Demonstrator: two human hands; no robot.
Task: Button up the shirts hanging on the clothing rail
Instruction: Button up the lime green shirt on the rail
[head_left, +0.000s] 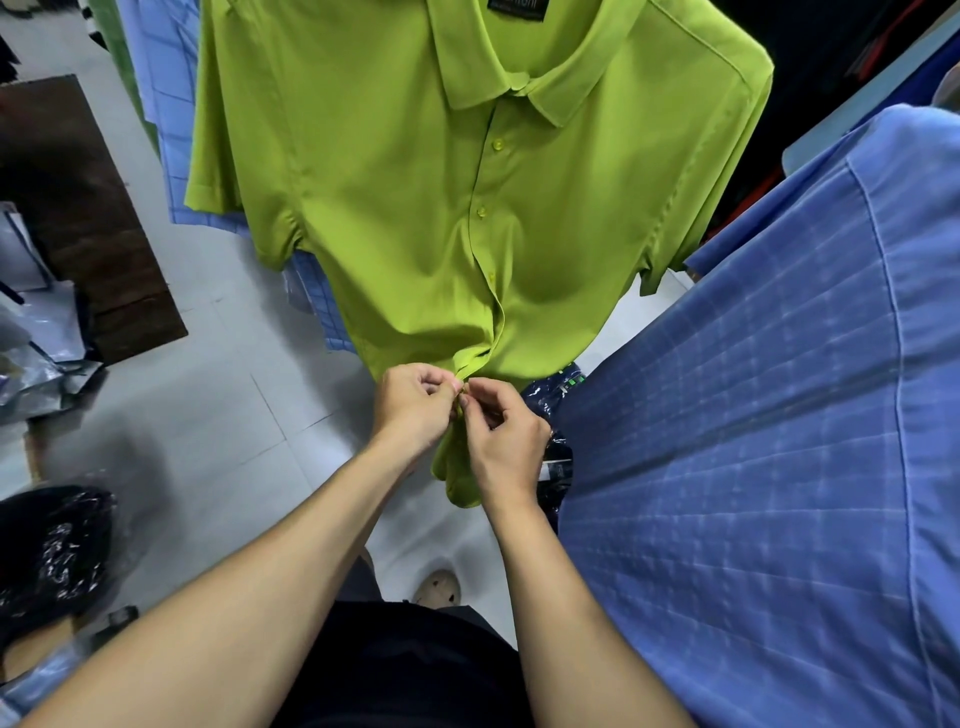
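A lime-green short-sleeved shirt (415, 208) hangs in front of me, its front closed, with three buttons showing down the placket. Both hands meet at the bottom of that placket near the hem. My left hand (415, 410) pinches the left edge of the fabric between thumb and fingers. My right hand (506, 434) pinches the right edge just opposite, fingertips almost touching the left hand's. The button they work on is hidden between the fingers. The shirt's tail (457, 478) hangs bunched below my hands.
A blue checked shirt (753, 441) hangs close on the right, and more blue checked shirts (166, 104) hang behind on the left. A dark wooden board (78, 208), plastic bags (31, 364) and a black bag (52, 551) lie on the pale tiled floor (208, 441).
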